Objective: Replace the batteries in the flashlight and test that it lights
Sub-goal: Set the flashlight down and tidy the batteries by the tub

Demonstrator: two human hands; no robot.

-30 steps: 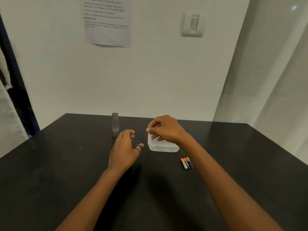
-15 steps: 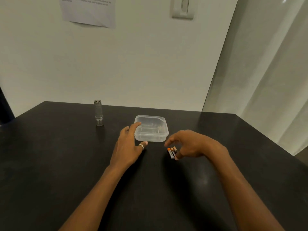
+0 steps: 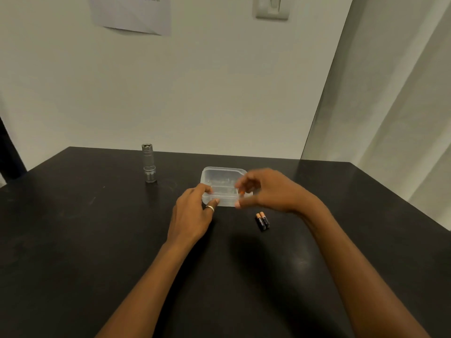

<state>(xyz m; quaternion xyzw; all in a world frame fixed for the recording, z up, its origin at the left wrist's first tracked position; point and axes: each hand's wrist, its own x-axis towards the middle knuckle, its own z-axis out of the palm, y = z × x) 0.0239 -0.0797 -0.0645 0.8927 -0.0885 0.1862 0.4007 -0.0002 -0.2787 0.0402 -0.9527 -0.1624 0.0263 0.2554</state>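
A silver flashlight (image 3: 149,163) stands upright at the back left of the black table (image 3: 73,240). A clear plastic box (image 3: 220,178) sits mid-table. My left hand (image 3: 194,214), with a ring on it, holds the box's near left corner. My right hand (image 3: 269,191) hovers over the box's right side, fingers pinched on a small battery whose orange tip (image 3: 241,192) shows. Two black and orange batteries (image 3: 262,221) lie side by side on the table, just in front of my right hand.
A paper sheet (image 3: 131,13) and a light switch (image 3: 272,7) hang on the white wall behind the table. A pale curtain (image 3: 402,106) hangs at the right.
My right hand went from the box down to the batteries, took one and lifted it over the box; two batteries stay on the table. My left hand closed on the box's corner.
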